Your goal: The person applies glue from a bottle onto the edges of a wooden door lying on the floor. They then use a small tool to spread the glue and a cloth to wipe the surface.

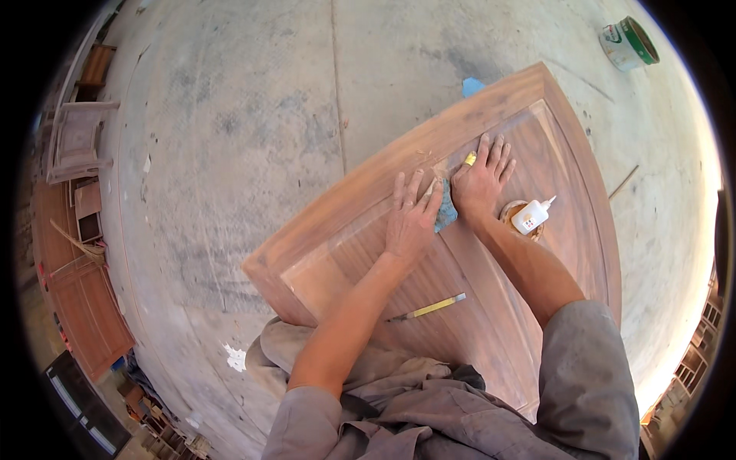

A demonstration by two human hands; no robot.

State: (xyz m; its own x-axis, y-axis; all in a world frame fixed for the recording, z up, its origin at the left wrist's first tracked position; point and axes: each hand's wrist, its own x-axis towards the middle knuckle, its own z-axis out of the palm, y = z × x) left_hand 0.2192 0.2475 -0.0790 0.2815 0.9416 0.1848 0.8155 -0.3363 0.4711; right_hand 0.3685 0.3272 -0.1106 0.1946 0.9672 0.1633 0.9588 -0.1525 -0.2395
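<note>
A large brown wooden door panel (pixel 498 307) with a raised frame lies in front of me, its near part over my lap. My left hand (pixel 411 222) lies on it with fingers stretched forward. Beside its thumb is a crumpled blue piece (pixel 446 208), perhaps cloth or sandpaper; whether the hand grips it cannot be told. My right hand (pixel 480 184) rests flat just right of the blue piece, fingers extended, with a yellow wrap (pixel 470 159) at its thumb. A white glue bottle (pixel 530 218) lies tilted on a round container (pixel 507 211) by my right forearm.
A yellow-handled cutter (pixel 435 307) lies on the panel between my forearms. Beyond the panel's far edge is a blue scrap (pixel 471 87). A white and green bucket (pixel 629 44) stands at far right, near a thin stick (pixel 623 182). Wooden doors (pixel 90 314) lie along the left.
</note>
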